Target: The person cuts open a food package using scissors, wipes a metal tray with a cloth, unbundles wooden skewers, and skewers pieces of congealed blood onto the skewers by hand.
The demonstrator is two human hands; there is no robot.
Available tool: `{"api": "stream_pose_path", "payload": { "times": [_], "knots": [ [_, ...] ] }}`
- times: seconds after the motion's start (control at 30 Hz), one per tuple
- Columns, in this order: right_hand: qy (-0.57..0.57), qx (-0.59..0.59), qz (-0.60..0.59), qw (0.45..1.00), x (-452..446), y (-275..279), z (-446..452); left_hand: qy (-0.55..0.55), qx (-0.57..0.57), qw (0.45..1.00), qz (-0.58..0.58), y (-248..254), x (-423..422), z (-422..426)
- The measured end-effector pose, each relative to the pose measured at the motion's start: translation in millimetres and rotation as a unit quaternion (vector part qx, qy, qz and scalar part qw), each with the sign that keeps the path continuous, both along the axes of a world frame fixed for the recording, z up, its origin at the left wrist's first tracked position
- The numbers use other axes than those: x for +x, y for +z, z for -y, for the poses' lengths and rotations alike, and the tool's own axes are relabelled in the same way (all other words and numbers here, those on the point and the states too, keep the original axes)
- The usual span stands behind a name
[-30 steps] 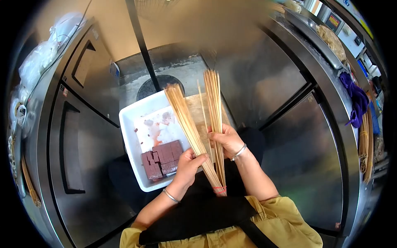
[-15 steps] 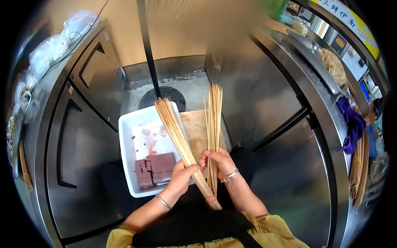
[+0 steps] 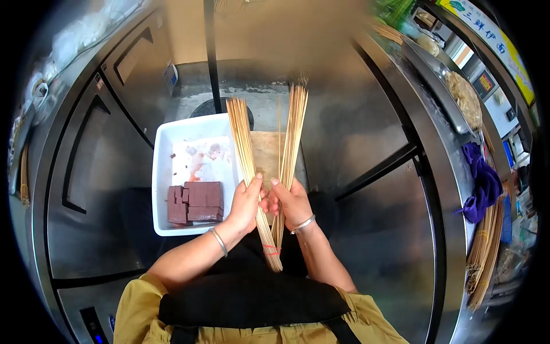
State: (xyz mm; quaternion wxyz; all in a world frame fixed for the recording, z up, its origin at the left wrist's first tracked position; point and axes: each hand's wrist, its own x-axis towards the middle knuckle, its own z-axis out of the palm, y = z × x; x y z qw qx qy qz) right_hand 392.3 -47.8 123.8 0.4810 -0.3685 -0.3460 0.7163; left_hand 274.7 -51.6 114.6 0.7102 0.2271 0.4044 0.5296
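My left hand is closed around a bundle of thin wooden skewers, which leans slightly left at its top. A second bunch of skewers is gripped in my right hand, fanned to the right. The two bunches meet low down, where a red rubber band is wrapped around them. One or two skewers stand a little apart on the left side of the right bunch. My fingers nearly touch between the bunches.
Left of my hands, a white plastic tub holds dark reddish-brown blocks cut into pieces. Beside it lies a wooden board. Steel cabinets flank both sides. On the right counter are a metal tray, a purple cloth and more skewer bundles.
Both bunches stand more upright and higher in view, and their tops have come closer together. The hands have moved up and slightly left. The whole view has shifted, with the tub higher and further left.
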Motion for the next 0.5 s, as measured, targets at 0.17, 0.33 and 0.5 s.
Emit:
{"api": "stream_pose_path", "payload": {
  "times": [0.17,0.33,0.5],
  "knots": [
    [0.012,0.053,0.122,0.991,-4,-21,-2,0.001,0.054,0.997,-0.051,15,-17,-46],
    [0.032,0.016,0.002,0.999,23,-18,42,0.07,0.215,0.959,-0.168,116,-103,-93],
    [0.094,-0.008,0.017,0.995,18,-53,88,-0.087,0.001,0.995,0.053,75,-58,-26]
  ]
}}
